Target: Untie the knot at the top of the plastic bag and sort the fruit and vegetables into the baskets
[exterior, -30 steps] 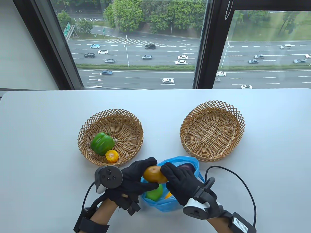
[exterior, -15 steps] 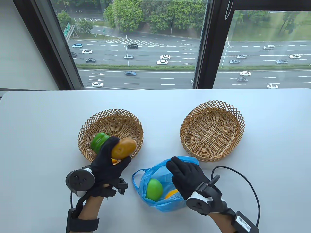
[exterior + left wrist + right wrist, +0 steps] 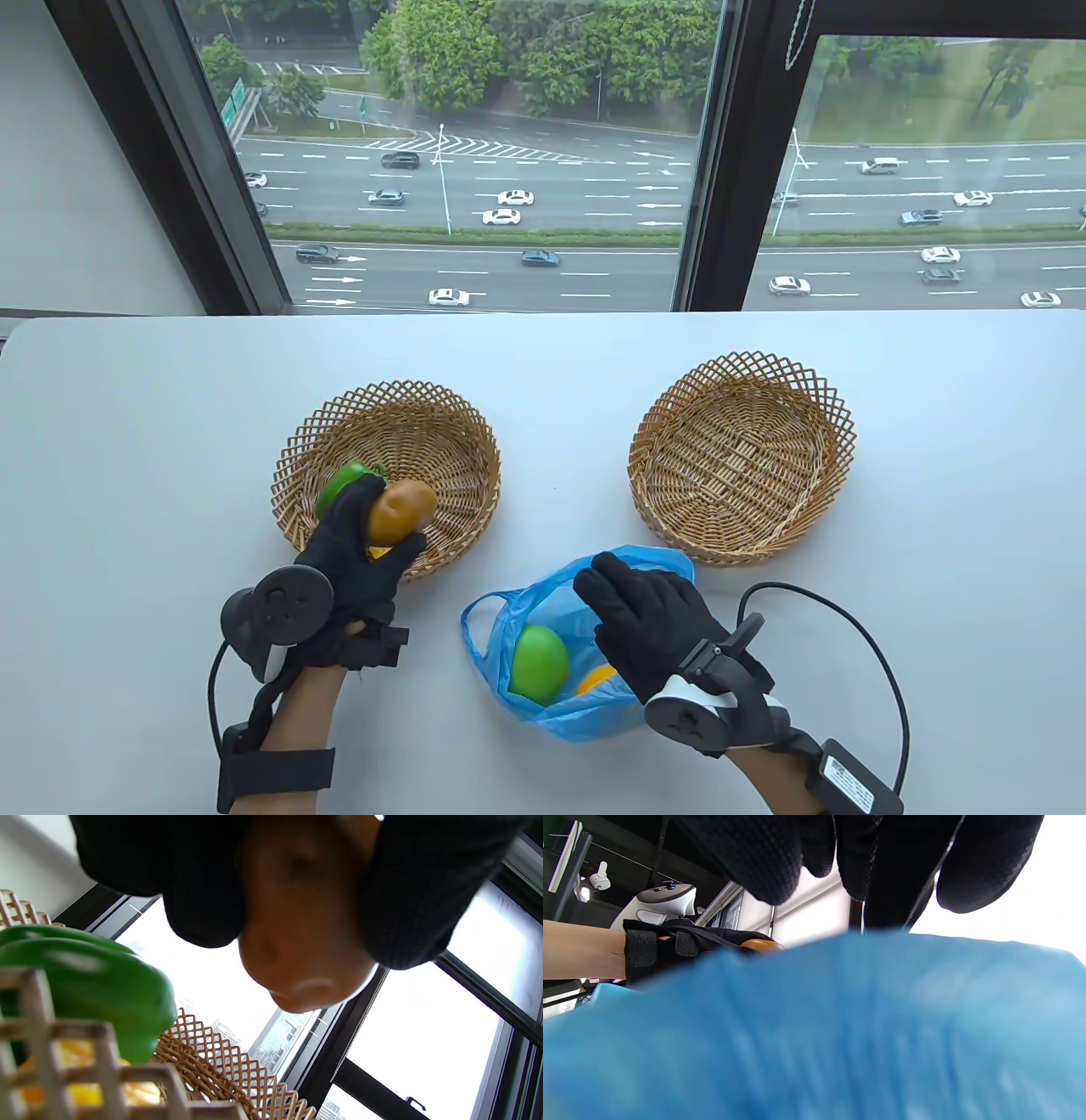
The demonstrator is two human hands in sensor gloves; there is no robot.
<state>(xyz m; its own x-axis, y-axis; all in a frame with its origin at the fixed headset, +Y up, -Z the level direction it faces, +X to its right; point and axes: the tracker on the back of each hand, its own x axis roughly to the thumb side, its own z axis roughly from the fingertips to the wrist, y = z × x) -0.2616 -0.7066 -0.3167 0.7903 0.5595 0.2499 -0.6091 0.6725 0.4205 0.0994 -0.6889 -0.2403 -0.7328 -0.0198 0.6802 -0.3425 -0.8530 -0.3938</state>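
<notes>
My left hand (image 3: pixel 356 556) grips a brown potato (image 3: pixel 403 509) and holds it low over the near side of the left wicker basket (image 3: pixel 458 424). In the left wrist view my fingers (image 3: pixel 203 878) curl round the potato (image 3: pixel 297 942), just above the green pepper (image 3: pixel 93 971). The open blue plastic bag (image 3: pixel 543 611) lies on the table with a green round fruit (image 3: pixel 539 662) and an orange piece (image 3: pixel 594 677) inside. Over the bag's right side my right hand (image 3: pixel 645 611) rests with relaxed fingers (image 3: pixel 984 857) and holds nothing.
The left basket holds a green pepper (image 3: pixel 339 484) and a yellow corn piece (image 3: pixel 377 552), mostly hidden by my hand. The right wicker basket (image 3: pixel 747 365) has nothing in it. A black cable (image 3: pixel 848 628) loops on the table right of the bag.
The left hand took the potato from above the bag and carried it left and forward to the left basket. The right hand let go of it and stays at the bag.
</notes>
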